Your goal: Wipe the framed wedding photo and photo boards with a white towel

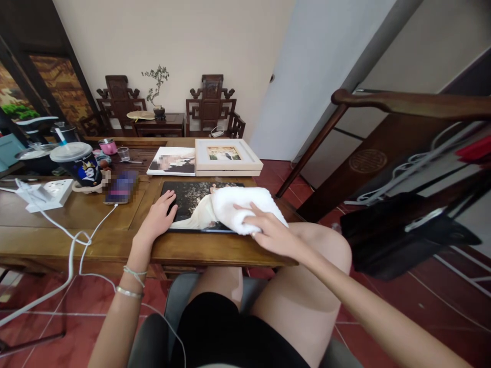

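The dark photo panel (191, 202) lies flat on the worktop (125, 225), just inside its near edge, a figure in a long white dress printed across it. Take twelve o'clock as straight away from the wearer. At the panel's three o'clock end a thick white cloth (249, 202) covers the surface and hides that corner. The right hand (264, 227) grips the cloth from four o'clock, fingers bent over the fluffy top, thumb low at its near side. At nine o'clock the left hand (161, 214) is open, fingers spread over the panel's edge.

To wipe well here, I would press lightly and evenly through a flat pad of cloth, with the ring and nails off the print, in straight overlapping strokes. The left hand's steady weight should stop the panel sliding; bearing down near the worktop's edge might tip or shift it.

Just beyond, at eleven o'clock, lies a white-edged photo (171, 161); at one, a pale framed picture (230, 157). A phone (120, 187) lies at ten, a lidded drink cup (87, 168) farther out, best left well clear of the elbow.
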Motion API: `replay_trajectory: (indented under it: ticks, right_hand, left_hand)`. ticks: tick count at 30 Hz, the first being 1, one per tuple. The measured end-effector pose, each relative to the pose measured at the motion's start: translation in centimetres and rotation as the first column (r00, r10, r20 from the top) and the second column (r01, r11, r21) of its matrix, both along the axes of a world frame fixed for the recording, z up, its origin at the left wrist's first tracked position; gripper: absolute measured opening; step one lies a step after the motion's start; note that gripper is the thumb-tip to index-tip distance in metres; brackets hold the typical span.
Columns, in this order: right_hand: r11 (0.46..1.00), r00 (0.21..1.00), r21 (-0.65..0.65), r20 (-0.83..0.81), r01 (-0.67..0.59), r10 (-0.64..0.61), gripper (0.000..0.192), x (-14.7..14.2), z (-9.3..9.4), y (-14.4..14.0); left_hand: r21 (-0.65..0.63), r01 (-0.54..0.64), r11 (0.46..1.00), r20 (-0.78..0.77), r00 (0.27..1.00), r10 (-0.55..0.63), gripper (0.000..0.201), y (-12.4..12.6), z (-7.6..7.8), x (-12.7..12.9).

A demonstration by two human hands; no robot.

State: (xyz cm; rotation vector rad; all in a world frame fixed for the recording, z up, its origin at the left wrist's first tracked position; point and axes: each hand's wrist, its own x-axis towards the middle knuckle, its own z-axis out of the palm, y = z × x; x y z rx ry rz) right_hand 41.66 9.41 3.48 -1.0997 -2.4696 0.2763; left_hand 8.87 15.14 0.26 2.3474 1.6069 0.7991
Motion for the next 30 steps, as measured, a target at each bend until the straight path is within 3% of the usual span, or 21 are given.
replay_trajectory:
  ticks: [4, 8, 12, 19, 23, 26, 30]
  right_hand:
    - [0.998, 0.999, -0.045, 0.02, -0.035, 0.036, 0.033, 0.1, 0.4, -4.8]
    - [0.998, 1.0, -0.065, -0.016, -0.022, 0.021, 0.033, 0.2, 0.3, -5.2]
    - [0.997, 0.998, -0.065, -0.046, 0.043, -0.046, 0.031, -0.3, 0.3, -1.5]
    - [0.997, 0.994, 0.0, -0.079, 0.078, -0.078, 0.031, -3.1, 0.3, 8.9]
    - [0.995, 0.994, 0.008, -0.057, 0.098, -0.097, 0.032, -4.1, 0.3, 11.7]
    - [0.996, 0.996, 0.027, -0.019, 0.085, -0.084, 0.036, -4.3, 0.2, 10.4]
    - [0.998, 0.999, 0.057, 0.039, 0.006, -0.008, 0.042, -4.1, 0.1, 5.0]
  left_hand:
    - [-0.015, -0.005, 1.0, 0.004, 1.0, 0.005, 0.053, -0.1, 0.0, 0.0]
    - [-0.024, -0.017, 1.0, 0.027, 0.999, 0.018, 0.054, -0.2, -0.2, 0.0]
    - [-0.032, -0.014, 0.999, 0.031, 0.999, 0.015, 0.051, -0.1, -0.3, -0.1]
    - [-0.021, 0.002, 1.0, 0.016, 1.0, -0.002, 0.052, 0.0, -0.1, -0.2]
    - [-0.018, 0.0, 1.0, 0.004, 1.0, 0.0, 0.052, -0.1, 0.0, -0.2]
    - [-0.032, -0.008, 0.999, -0.002, 1.0, 0.008, 0.053, -0.1, 0.1, -0.1]
    - [-0.046, -0.019, 0.999, 0.004, 1.0, 0.019, 0.052, -0.1, 0.0, 0.0]
